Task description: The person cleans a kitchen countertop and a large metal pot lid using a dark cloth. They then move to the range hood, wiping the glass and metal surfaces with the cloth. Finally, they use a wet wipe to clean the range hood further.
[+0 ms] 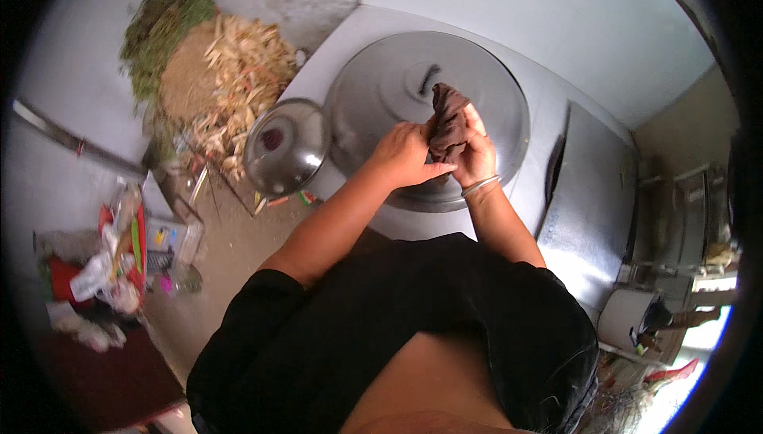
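Both hands grip a bunched dark brown cloth [448,127] held up above a large round metal lid [375,85]. My left hand [408,157] holds it from the left, thumb stretched along its lower end. On the cloth's right side is my right hand [478,148], fingers curled behind it and a silvery bangle [480,186] at the wrist. The wide lid lies on a pale stove counter [542,89], its dark handle [428,79] showing just beyond the cloth. A smaller shiny domed metal lid [292,148] rests at the counter's left edge.
A heap of dry husks [247,67] and green brush [161,28] fills the far left corner. To the right lies a flat metal sheet [590,177], with a white bucket [626,318] nearby. Bags and clutter [113,255] stand by a dark red table [113,377].
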Tool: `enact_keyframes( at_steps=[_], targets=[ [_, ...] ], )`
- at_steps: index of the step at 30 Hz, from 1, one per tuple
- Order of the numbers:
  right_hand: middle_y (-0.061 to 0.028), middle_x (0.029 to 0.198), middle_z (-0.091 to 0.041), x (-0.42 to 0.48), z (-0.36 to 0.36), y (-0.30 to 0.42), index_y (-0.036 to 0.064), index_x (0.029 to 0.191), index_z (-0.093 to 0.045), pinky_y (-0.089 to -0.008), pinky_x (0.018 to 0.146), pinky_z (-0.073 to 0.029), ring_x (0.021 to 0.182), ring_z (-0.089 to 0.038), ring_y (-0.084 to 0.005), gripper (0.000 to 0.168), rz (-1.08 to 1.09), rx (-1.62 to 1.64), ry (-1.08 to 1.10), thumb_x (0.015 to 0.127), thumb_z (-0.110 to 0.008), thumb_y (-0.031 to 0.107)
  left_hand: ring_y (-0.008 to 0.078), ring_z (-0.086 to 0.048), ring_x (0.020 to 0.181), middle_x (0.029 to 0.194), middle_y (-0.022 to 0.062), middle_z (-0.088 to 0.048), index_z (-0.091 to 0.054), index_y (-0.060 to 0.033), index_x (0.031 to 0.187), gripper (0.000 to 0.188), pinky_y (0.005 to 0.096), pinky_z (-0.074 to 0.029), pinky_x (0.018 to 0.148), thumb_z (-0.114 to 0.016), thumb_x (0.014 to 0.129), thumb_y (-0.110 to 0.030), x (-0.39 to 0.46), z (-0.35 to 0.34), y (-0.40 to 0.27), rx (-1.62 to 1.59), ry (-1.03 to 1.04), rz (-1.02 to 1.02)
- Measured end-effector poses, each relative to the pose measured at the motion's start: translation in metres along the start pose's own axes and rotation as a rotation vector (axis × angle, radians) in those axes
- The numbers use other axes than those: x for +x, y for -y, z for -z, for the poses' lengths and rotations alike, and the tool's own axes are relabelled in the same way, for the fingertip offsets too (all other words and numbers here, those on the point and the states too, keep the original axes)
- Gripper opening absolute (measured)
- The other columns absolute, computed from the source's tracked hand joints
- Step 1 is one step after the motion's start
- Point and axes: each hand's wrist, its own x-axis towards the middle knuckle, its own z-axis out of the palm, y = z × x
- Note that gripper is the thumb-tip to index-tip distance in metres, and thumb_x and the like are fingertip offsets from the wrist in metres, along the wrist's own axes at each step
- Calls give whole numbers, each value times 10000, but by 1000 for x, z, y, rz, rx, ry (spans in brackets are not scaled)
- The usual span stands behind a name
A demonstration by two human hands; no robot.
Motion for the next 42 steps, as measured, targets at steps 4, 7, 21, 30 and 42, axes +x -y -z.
enact_keyframes(
  at_steps=[4, 7, 21, 30, 42],
  targets=[
    [-111, 1332, -507, -20, -43, -91, 49, 1319, -480, -401, 1059, -365, 1222, -485, -260, 470, -181, -58, 82, 851, -493, 7, 395, -614, 888, 938, 185, -652, -614, -50, 1013, 417, 465, -491, 775, -720, 737, -345, -100, 47, 30, -30, -69, 172],
    [-101, 1308, -528, -41, -82, -165, 29, 1286, -517, -356, 982, -426, 1171, -524, -224, 441, -344, -67, 147, 858, -448, -55, 399, -631, 786, 830, 191, -657, -650, -45, 912, 337, 451, -509, 677, -718, 737, -325, -191, 80, 55, 0, -164, 298],
    [-92, 1087, -637, -107, -172, -357, 179, 1429, -379, -303, 823, -489, 931, -627, -193, 642, -551, -1388, 1198, 835, -608, 105, 382, -631, 814, 845, 180, -662, -653, -76, 959, 371, 467, -496, 712, -638, 800, -411, -491, 118, 84, 82, -168, 1015],
    [-147, 1147, -637, -52, -179, -382, 142, 1296, -532, -389, 862, -497, 1016, -635, -281, 512, -856, -1240, 1588, 802, -622, 43, 378, -634, 831, 856, 186, -672, -676, -79, 934, 384, 463, -505, 718, -595, 841, -442, -533, 145, 149, 84, -276, 1149],
    [-88, 1124, -647, 81, -116, -513, 2, 1145, -609, -324, 903, -473, 1010, -613, -196, 281, -926, -807, 1352, 877, -549, 67, 372, -632, 812, 826, 168, -674, -681, -77, 898, 373, 438, -501, 716, -605, 826, -435, -526, 242, 296, 72, -364, 1269]
  ],
)
